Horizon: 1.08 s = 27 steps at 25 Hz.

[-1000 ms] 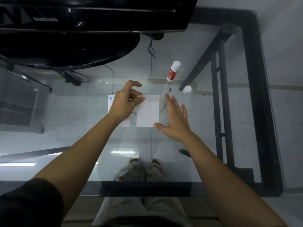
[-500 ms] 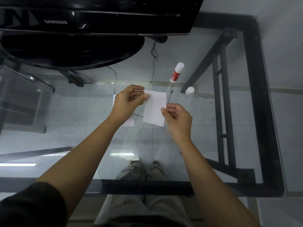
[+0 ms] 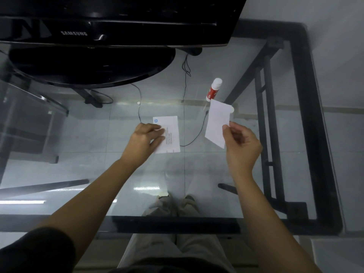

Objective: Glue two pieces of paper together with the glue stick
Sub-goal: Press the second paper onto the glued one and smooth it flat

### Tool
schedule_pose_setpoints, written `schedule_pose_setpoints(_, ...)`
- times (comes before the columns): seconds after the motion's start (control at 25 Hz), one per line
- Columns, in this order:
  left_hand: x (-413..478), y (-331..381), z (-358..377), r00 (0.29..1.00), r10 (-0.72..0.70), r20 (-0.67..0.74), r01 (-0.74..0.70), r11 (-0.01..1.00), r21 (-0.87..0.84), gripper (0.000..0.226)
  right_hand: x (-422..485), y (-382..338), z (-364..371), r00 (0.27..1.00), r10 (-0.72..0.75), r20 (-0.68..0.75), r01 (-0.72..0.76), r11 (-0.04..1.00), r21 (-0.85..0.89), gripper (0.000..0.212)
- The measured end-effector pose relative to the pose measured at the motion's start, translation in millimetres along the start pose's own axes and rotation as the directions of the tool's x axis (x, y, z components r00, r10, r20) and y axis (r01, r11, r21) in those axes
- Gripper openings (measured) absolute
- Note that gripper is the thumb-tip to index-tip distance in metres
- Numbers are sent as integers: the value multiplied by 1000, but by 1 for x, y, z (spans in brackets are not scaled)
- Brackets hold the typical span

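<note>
A person's right hand (image 3: 241, 146) pinches the blank sheet (image 3: 216, 123) by its right edge between thumb and fingers, holding it lifted and tilted above the right half of the glass table (image 3: 118, 164). Half a second ago both hands held this sheet over the middle. The left hand (image 3: 146, 139) has since let go and now rests with fingers laid flat on the printed sheet (image 3: 171, 134), which lies on the glass at the centre, a clear gap between the two papers.

The glue stick (image 3: 213, 89) lies towards the far right of the tabletop. In this view the raised sheet's upper corner overlaps its lower end and half hides the loose white cap (image 3: 232, 109). A black monitor (image 3: 118, 20) and its base fill the far-left corner. Bare glass runs from the hands to the near edge, and the black frame (image 3: 307, 134) bounds the right side.
</note>
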State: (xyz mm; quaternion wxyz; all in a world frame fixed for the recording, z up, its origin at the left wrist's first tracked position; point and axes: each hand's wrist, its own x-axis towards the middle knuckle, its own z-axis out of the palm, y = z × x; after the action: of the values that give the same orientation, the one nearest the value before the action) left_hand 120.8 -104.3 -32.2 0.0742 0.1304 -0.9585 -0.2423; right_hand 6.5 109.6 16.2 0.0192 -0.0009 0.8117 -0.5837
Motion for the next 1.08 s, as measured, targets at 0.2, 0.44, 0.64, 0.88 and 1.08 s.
schedule_pose_setpoints(0.2, 14, 29, 17, 999, 30, 28, -28, 997, -67, 20, -5, -5, -5, 998, -67, 14, 68, 997, -38, 17)
schedule_pose_setpoints(0.44, 17, 40, 13, 999, -36, 8, 37, 993, -108, 28, -12, -2, -9, 982, -184, 41, 187, 979, -81, 16)
schedule_pose_setpoints(0.64, 23, 68, -21, 876, -434, 213, 441, 537, -720, 22, -21, 0, 1, 809, -540, 231, 587, 742, -322, 13)
schedule_pose_setpoints(0.88, 31, 84, -31, 852, -451, 267, 500, 546, -672, 13, -36, -10, 21, 758, -530, 380, 640, 717, -276, 34)
schedule_pose_setpoints(1.08, 35, 65, -36, 835, -372, 406, 549, 498, -671, 16, -19, -19, 33, 946, 42, 320, 20, 982, -189, 28)
